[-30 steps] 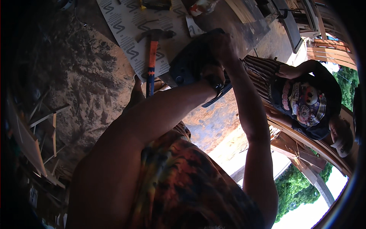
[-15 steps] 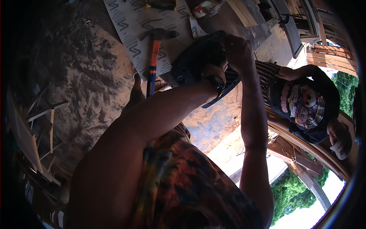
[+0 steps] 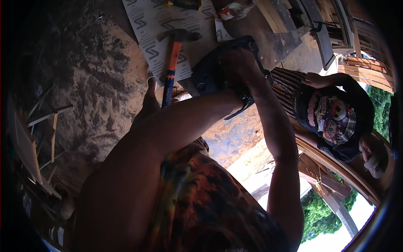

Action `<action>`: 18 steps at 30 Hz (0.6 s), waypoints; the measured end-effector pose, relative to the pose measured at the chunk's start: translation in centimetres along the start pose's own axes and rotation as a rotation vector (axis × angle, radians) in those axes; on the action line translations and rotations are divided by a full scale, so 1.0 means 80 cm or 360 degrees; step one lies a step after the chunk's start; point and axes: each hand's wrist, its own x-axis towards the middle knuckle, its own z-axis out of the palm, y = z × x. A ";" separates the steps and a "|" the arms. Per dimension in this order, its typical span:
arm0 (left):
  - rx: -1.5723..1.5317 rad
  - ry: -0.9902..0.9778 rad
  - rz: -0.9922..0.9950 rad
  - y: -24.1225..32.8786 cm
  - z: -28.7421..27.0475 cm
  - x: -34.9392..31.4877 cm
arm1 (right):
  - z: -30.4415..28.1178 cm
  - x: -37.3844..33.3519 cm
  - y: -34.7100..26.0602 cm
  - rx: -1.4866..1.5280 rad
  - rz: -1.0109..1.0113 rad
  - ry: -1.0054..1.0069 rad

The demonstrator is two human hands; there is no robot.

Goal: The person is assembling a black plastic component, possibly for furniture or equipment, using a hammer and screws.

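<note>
A black moulded plastic case (image 3: pixel 204 80) lies tilted at the edge of the work surface, its inside in deep shadow. My right hand (image 3: pixel 240 59) reaches over it with curled fingers, closed on something I cannot make out. Beneath my right forearm, my left hand (image 3: pixel 233 80), with a dark band at its wrist, is at the case too. Its fingers are lost in the shade. To the left of the case, a claw hammer (image 3: pixel 171 63) with an orange and dark blue handle rests on a printed sheet (image 3: pixel 147 31), touched by neither hand.
A person (image 3: pixel 336 109) in a dark printed shirt is at the right. A yellow and black item (image 3: pixel 185 4) and a crumpled red and white wrapper (image 3: pixel 229 11) lie on the surface. Wood planks (image 3: pixel 273 17) are at the back, scrap strips (image 3: pixel 54 136) at the left.
My right hand has moved left and down from the case's far right edge to over its inside. The case has tilted slightly. My left hand stays near the same place.
</note>
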 end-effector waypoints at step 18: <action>0.0372 -0.0069 0.0240 -0.020 0.009 -0.002 | 0.017 0.021 -0.029 -0.0035 -0.0048 0.0180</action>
